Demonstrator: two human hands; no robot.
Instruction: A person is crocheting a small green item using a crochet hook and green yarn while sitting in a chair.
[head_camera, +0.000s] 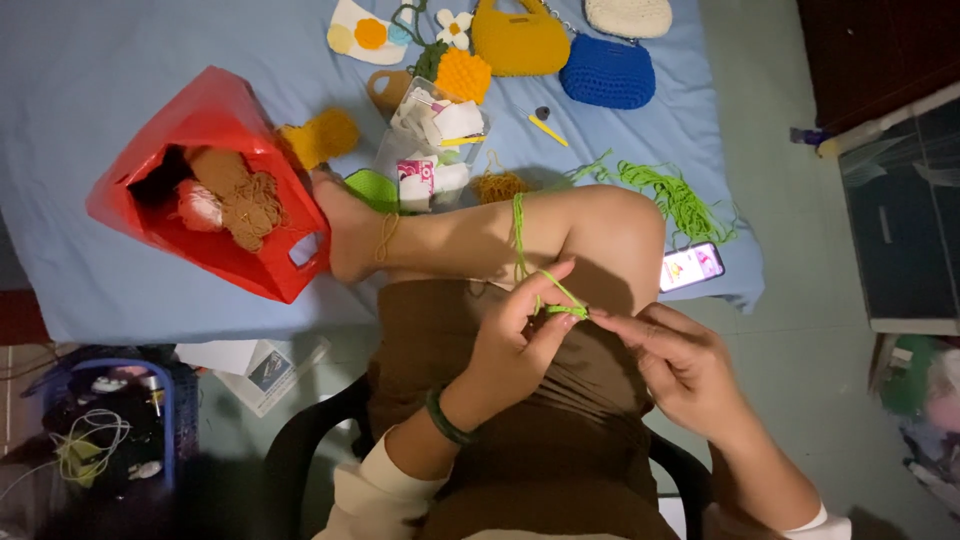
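Pinching thin bright-green yarn (562, 306) at frame centre, left hand (515, 335) and right hand (680, 360) both closing fingertips on it above the lap; keeping the strand taut, the loop small, avoiding snags, seeming wise.

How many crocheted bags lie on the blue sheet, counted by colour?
Yellow bag: 1
Blue bag: 1
White bag, partly cut off by the top edge: 1
Total: 3
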